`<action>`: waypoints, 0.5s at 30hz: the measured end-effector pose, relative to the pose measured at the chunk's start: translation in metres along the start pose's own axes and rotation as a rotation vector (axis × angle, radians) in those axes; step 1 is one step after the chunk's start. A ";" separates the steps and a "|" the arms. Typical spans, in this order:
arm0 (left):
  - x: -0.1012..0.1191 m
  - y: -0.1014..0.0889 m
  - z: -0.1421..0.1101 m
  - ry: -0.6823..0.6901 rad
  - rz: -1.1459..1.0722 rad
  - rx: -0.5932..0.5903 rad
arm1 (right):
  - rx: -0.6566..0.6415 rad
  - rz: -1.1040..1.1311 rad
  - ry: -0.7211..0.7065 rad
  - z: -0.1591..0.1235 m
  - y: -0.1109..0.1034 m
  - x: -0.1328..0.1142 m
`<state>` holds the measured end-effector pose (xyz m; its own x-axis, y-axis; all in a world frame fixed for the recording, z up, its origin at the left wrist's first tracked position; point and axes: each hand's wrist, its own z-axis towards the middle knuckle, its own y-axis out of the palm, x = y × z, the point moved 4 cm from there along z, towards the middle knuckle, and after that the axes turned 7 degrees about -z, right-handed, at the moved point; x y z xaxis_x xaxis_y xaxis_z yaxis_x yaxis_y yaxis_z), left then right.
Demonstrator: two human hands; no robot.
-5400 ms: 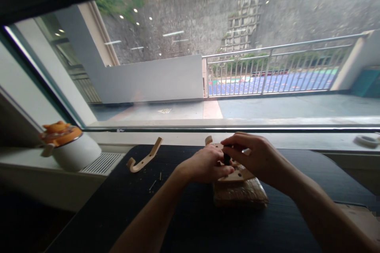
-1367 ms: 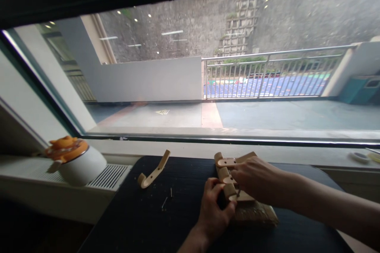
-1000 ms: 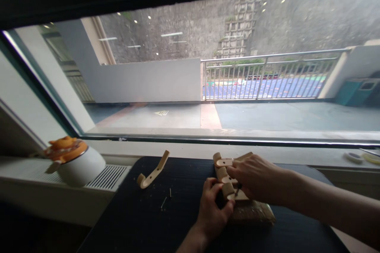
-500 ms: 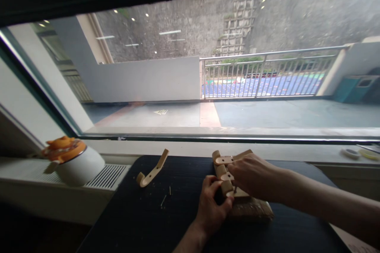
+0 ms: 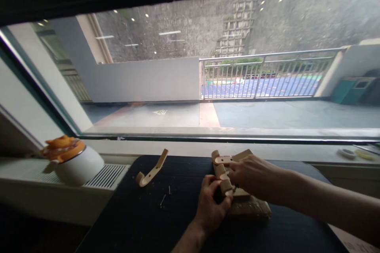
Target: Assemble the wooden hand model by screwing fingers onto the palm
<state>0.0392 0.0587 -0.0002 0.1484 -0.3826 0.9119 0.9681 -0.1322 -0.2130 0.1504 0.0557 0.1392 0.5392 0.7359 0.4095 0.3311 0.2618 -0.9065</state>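
Observation:
A few pale wooden hooks lie side by side at the right of the dark table, on a brown block in shiny wrapping (image 5: 253, 208). My left hand (image 5: 208, 207) is closed on the curled end of the nearest wooden hook (image 5: 226, 186), thumb in front and fingers behind. Over the hooks' shanks, my right hand (image 5: 252, 172) has its fingers pinched together; what they hold is hidden. The farthest wooden hook (image 5: 223, 160) shows screw holes. Left of my hands rest a loose wooden hook (image 5: 152, 174) and two screws, one slanted (image 5: 162, 201) and one upright in view (image 5: 169, 190).
The black table (image 5: 124, 221) stands against a window sill (image 5: 166, 149). A white pot with an orange lid (image 5: 77, 166) sits on the ledge at left, beside a vent grille (image 5: 107, 176). Tape rolls (image 5: 347, 153) lie on the sill at far right.
My right hand has turned slightly over the hooks, and a thin dark piece seen below its fingers is now mostly covered. My left hand keeps its hold; the view has shifted a little.

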 end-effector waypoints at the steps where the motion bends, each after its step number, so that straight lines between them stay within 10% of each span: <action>1: 0.000 0.000 0.000 0.000 0.001 -0.001 | 0.005 0.024 0.001 0.000 0.002 0.000; 15: -0.002 0.001 0.000 0.044 0.034 0.007 | -0.154 0.114 0.246 0.002 -0.009 0.009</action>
<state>0.0396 0.0592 -0.0022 0.1722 -0.4265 0.8879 0.9641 -0.1119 -0.2408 0.1504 0.0612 0.1511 0.7446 0.5773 0.3352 0.3610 0.0741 -0.9296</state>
